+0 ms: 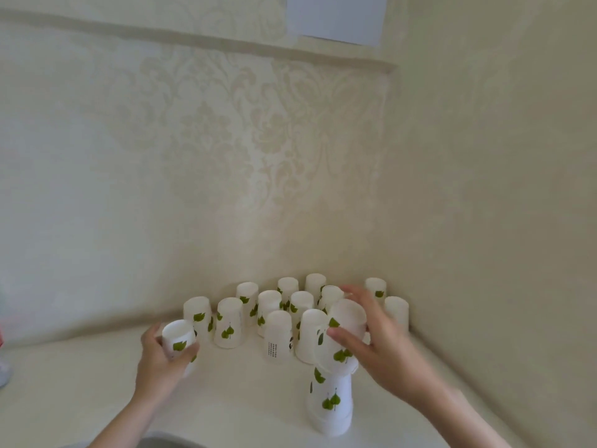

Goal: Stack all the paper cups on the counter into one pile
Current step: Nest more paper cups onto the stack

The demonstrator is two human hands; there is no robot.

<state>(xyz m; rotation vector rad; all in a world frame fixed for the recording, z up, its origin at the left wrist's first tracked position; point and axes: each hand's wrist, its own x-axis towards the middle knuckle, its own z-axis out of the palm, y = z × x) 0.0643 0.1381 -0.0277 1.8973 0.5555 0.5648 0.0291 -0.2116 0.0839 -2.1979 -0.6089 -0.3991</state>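
Note:
Several white paper cups with green leaf prints [229, 323] stand upside down on the pale counter [245, 396], clustered near the wall corner. A short pile of upside-down cups [331, 402] stands at the front right. My right hand [378, 344] grips a tilted cup [345, 331] held over the top of that pile. My left hand [161, 357] is closed around another upside-down cup [177, 342] at the left, low over the counter.
Patterned cream wallpaper walls meet in a corner just behind the cups. A white paper sheet [336, 17] hangs on the wall above. A red and white object [3, 357] shows at the far left edge. The counter's front edge curves near the bottom.

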